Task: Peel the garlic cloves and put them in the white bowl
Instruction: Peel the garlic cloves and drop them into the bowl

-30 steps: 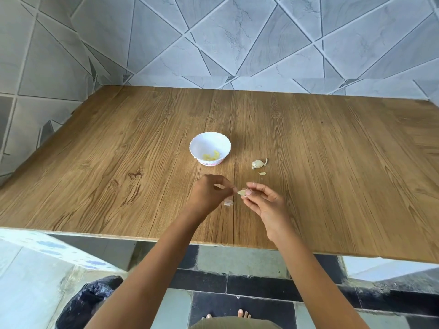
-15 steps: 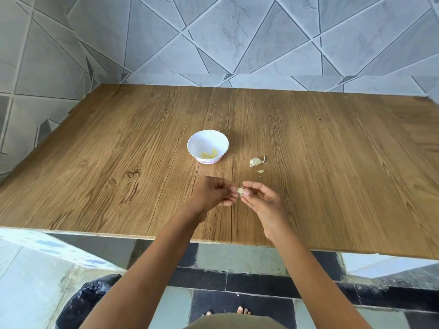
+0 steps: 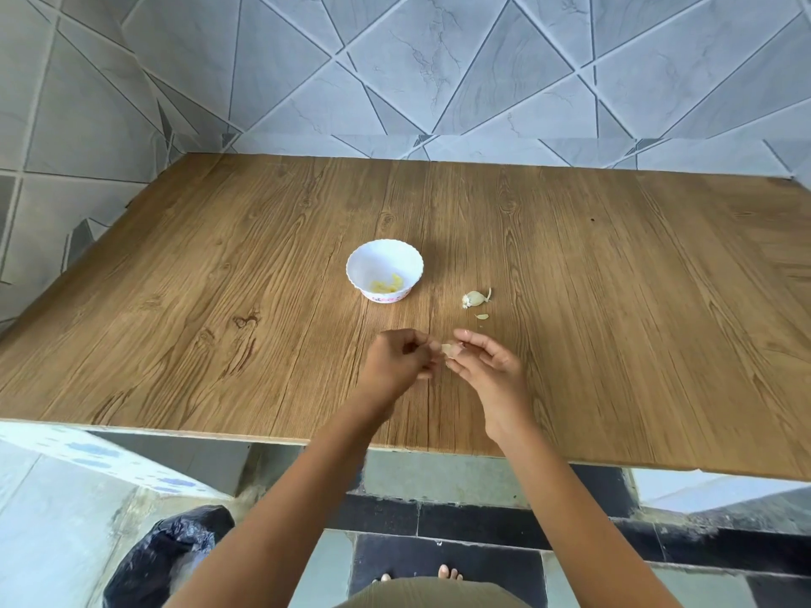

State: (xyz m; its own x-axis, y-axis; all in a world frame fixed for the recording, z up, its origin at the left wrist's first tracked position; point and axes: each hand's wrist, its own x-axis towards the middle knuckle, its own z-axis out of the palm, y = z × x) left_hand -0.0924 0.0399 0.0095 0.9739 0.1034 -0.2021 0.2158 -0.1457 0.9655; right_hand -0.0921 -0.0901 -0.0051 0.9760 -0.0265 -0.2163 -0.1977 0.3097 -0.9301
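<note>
Both hands are working just inside the near edge of the table, at 6 o'clock on its top, and broad stretches of wood are running off from them toward 9 o'clock and 3 o'clock. The far edge is butting against a grey tiled wall at 12 o'clock.

The left hand and right hand are meeting fingertip to fingertip. Their curled fingers are pinching one pale garlic clove between them, above the wood. Motion blur is softening the left hand, so its exact hold is hard to make out, and the fingers are covering most of the clove.

The white bowl, round with a scalloped rim, is sitting at 11 o'clock from the hands, well apart from them. It is holding yellowish peeled garlic, which is too small to count. At 4 o'clock from the bowl, a second clove is lying in its papery skin, with a small peel scrap lying near it at 6 o'clock.

The table is showing a brown wood-grain print with knots and long streaks. The wall tiles are forming marbled triangles with dark joints.

A crinkled black bag is sitting on the floor at 7 o'clock, cut off by the bottom edge.
</note>
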